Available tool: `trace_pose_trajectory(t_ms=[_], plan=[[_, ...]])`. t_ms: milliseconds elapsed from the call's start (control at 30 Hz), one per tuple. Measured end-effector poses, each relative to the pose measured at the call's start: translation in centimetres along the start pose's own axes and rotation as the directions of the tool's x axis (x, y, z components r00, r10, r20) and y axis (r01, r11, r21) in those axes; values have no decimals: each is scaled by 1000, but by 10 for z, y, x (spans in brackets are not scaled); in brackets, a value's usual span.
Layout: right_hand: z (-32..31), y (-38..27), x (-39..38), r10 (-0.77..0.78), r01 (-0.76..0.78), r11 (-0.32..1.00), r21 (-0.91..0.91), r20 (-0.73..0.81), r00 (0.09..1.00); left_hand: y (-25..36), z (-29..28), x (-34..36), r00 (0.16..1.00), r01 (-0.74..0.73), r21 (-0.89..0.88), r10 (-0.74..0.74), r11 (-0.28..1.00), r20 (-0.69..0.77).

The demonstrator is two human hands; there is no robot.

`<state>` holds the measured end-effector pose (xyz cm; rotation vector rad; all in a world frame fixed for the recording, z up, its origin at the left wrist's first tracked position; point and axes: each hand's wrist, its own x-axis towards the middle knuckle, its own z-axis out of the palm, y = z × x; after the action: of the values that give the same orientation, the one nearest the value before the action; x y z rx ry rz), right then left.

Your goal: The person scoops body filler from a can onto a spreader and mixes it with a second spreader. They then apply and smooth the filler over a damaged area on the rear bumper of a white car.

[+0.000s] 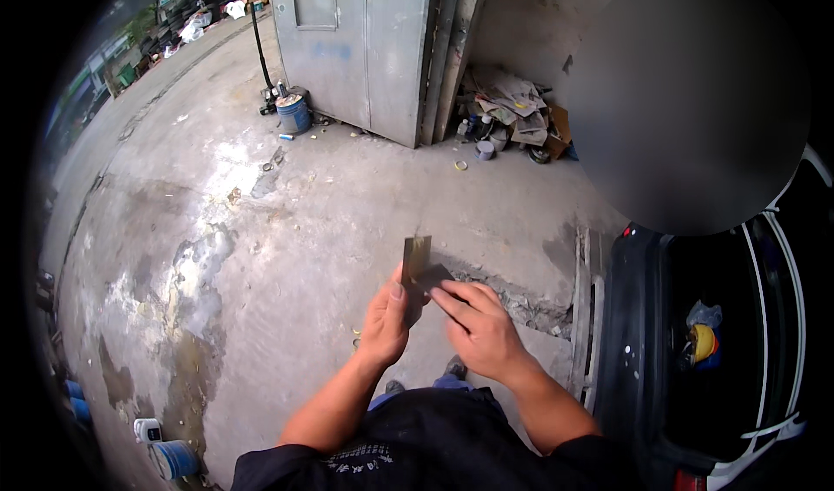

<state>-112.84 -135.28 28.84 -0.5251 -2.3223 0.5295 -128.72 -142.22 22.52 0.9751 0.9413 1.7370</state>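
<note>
My left hand point(387, 324) is closed round the lower part of a flat, rectangular grey-brown piece point(417, 255), its thumb along the near side. The piece stands roughly upright in front of my body, with an uneven tan patch on its face; its exact kind is unclear. Just right of it, my right hand point(488, 330) has its fingers bent together at a dark, flat piece point(432, 276) that meets the rectangular one. Whether the two are joined or separate I cannot tell. My right fingertips are close to my left fingers, and the right palm is hidden.
A dark car point(638, 335) with its rear open stands close on the right. Broken concrete point(521, 304) and a metal-edged channel point(584, 308) lie beside it. Ahead are a grey metal door point(365, 56), a blue bucket point(294, 116) and piled papers point(517, 104). A blue can point(176, 461) stands lower left.
</note>
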Motion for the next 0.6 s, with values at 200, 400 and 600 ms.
trace_pose_trajectory(t_ms=[200, 400, 600], plan=[[-1, -13, 24, 0, 3, 994, 112, -23, 1000, 1, -10, 5, 993, -116, 382, 97, 917, 69], [-44, -6, 20, -210, 209, 978, 22, 18, 978, 29, -25, 10, 867, 497, -457, -399, 738, 298], [-44, 16, 32, -300, 284, 938, 198, 56, 952, 42, -24, 5, 744, 638, -509, -293, 577, 601]])
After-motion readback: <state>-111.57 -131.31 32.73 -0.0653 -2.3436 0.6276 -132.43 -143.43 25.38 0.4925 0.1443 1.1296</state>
